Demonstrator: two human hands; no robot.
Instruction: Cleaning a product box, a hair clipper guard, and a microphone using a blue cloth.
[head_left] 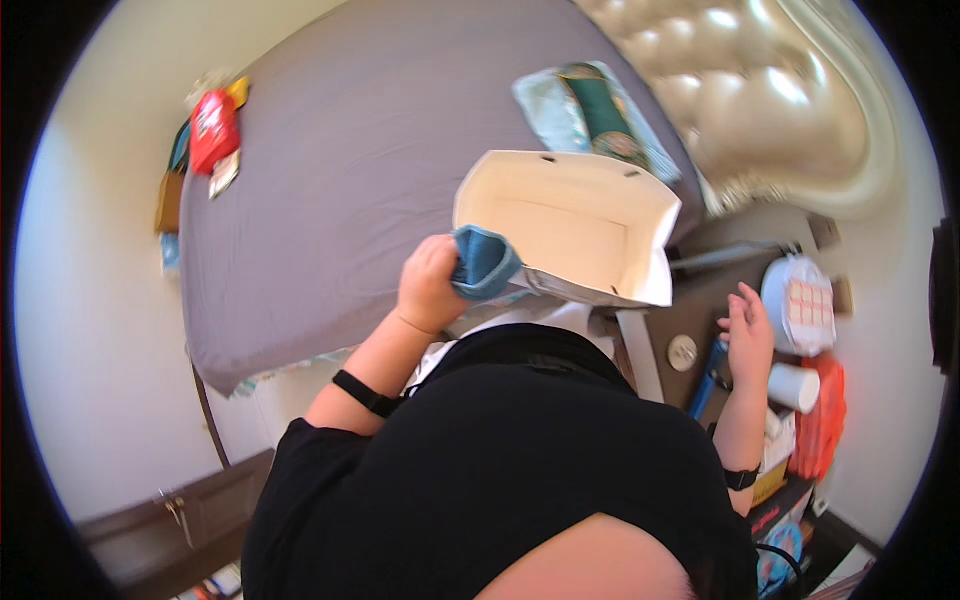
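Observation:
My left hand (pixel 425 285) is closed on a blue, cuffed cloth-like piece (pixel 490 265) with a dark hollow mouth; I cannot tell its exact kind. It is held at the near left corner of a large white paper bag (pixel 555 215), which stands open with a cream inside and dark holes along its rim. No contents show in the part of the bag I can see. My right hand (pixel 748 335) holds nothing, its fingers loosely apart, above the dark bedside table (pixel 690 310) at the right.
A bed with a grey sheet (pixel 350 160) spreads ahead, bearing a green pillow (pixel 603 115) near the tufted headboard (pixel 740 90). A red package (pixel 213 130) lies at its left edge. White containers (pixel 795 385), a blue object (pixel 708 380) and a red bag (pixel 822 410) crowd the right side.

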